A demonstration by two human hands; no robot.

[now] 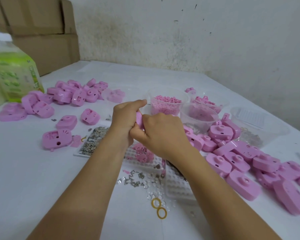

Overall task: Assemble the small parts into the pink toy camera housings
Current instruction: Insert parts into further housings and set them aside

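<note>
Forearms fill the bottom of my feed, crossing over two yellow rings [158, 207] on the bench [42, 179]. Left hand [126, 118] is curled tight round a pink housing [140, 119], held on edge above the parts trays. Right hand [161, 134] grips the same housing from the other side, fingers curled. Can't see any small part in there.

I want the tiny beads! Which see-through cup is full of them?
The clear plastic cup beside the left hand, heaped with tiny pink pellets; other cups aren't.
</note>
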